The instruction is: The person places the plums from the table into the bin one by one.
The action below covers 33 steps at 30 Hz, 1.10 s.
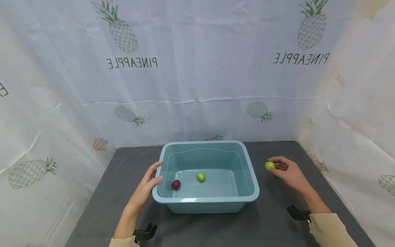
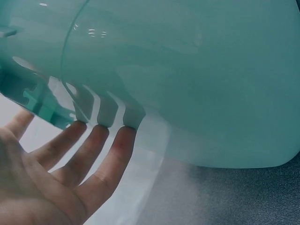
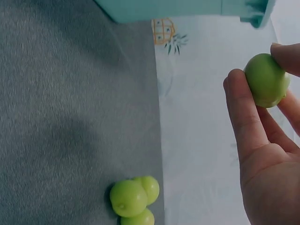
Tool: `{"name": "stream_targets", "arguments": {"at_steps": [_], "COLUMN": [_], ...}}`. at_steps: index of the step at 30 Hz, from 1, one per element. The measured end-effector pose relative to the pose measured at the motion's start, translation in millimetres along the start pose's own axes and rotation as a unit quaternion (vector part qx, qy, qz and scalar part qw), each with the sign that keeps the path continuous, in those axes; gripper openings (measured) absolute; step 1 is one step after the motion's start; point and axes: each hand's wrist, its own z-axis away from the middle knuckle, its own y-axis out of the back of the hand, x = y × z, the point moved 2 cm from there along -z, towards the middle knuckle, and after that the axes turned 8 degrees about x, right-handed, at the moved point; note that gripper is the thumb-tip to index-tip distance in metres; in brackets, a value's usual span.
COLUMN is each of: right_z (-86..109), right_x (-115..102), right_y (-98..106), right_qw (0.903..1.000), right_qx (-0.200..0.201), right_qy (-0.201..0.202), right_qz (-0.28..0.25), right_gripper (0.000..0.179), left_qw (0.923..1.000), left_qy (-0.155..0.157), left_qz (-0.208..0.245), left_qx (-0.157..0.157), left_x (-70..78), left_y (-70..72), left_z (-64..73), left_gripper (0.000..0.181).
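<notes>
My right hand [image 1: 290,174] pinches a green plum [image 3: 266,79] between thumb and fingers, held above the table to the right of the basin. Below that hand, several more green plums [image 3: 128,198] lie together on the table; the head view mostly hides them behind the fingers. My left hand [image 1: 145,187] rests at the left rim of the light-blue plastic basin [image 1: 207,199]. Its fairly straight fingers [image 2: 112,161] touch the basin's outer wall from below the rim. Inside the basin lie a dark red plum [image 1: 176,185], at the left, and one green plum [image 1: 201,176], near the middle.
The basin stands on a dark grey tabletop [image 1: 123,185]. White pineapple-print cloth [image 1: 197,79] hangs behind the table and along both sides. Black wrist straps [image 1: 145,233] sit at both sleeves.
</notes>
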Motion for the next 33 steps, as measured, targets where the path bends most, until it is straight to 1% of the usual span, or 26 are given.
{"name": "stream_targets", "arguments": {"at_steps": [5,10,16,23,33], "right_z": [3.5,5.4,5.6,3.6,-4.1], "right_x": [-7.4,-22.1,-46.2,-75.5,-113.4], "right_y": [-6.4,-9.5,-10.3,-10.1,-13.9], "right_qw": [0.9997,0.9988,0.996,0.9927,0.9848], "right_qx": [-0.006,-0.01,-0.026,-0.03,-0.054], "right_qy": [0.019,0.042,0.078,0.112,0.162], "right_qz": [-0.011,-0.021,-0.035,-0.032,-0.032], "right_gripper": [0.044,0.039,0.035,0.032,0.031], "left_qw": [1.0,1.0,0.9999,0.9999,1.0], "left_qy": [0.003,0.007,0.01,0.009,0.009], "left_qz": [-0.002,-0.005,-0.004,-0.005,-0.001], "left_qx": [0.0,0.003,0.003,0.003,-0.001], "left_x": [-1.6,-2.0,-1.8,-1.5,-0.9], "left_y": [-0.2,-0.5,-0.7,-0.9,-1.2], "left_z": [-0.9,-0.6,-0.7,-1.4,-0.6], "left_gripper": [0.052,0.052,0.052,0.052,0.052]}}
